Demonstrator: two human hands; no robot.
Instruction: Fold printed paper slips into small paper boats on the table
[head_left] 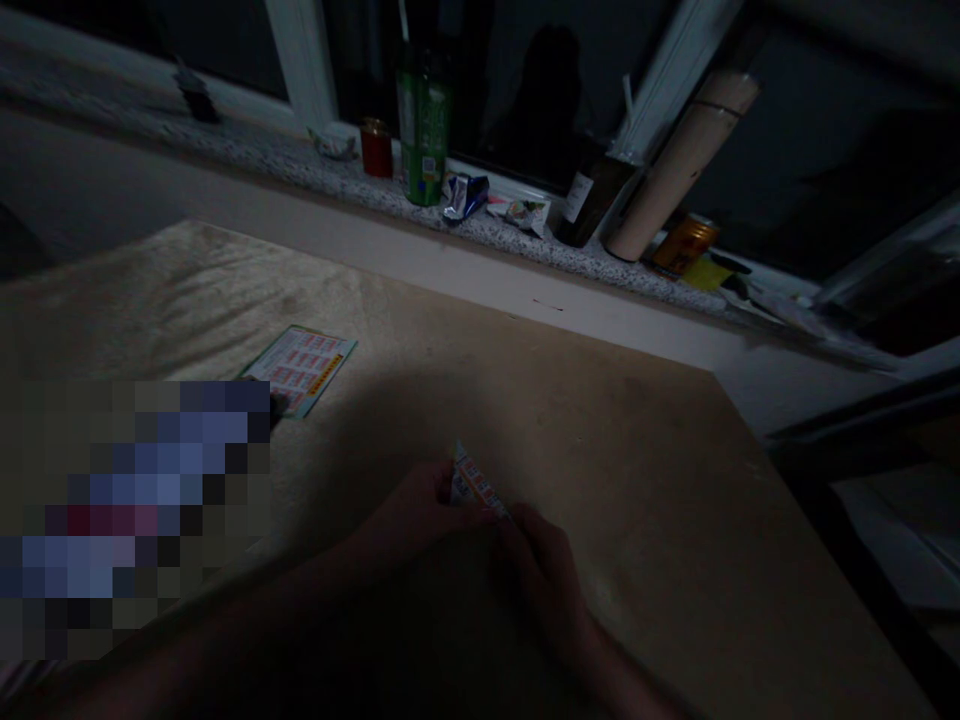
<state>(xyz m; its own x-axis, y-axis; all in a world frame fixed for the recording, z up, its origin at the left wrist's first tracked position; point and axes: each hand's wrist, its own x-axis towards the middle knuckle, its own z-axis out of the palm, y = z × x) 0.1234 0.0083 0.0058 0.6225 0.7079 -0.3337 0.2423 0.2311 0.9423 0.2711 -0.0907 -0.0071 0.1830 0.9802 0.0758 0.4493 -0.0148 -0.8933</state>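
A small piece of printed paper (474,484), folded to a slanted edge, is held above the table between my two hands. My left hand (420,508) pinches it from the left, with the thumb along its lower side. On the lower right end, my right hand (546,560) has its fingers closed around the paper. Red and blue print shows on the paper's visible face. Dim light hides most of the fingers' detail. Farther left on the table lies a flat printed card (309,368) with rows of red blocks and a yellow strip.
The pale tabletop (645,480) runs to a granite windowsill (525,245). On the sill stand a green cup (424,135), a red jar (376,148), crumpled wrappers (466,197), a dark container (589,205), a pink flask (682,165) and an orange can (684,245). Pixelation covers the left side.
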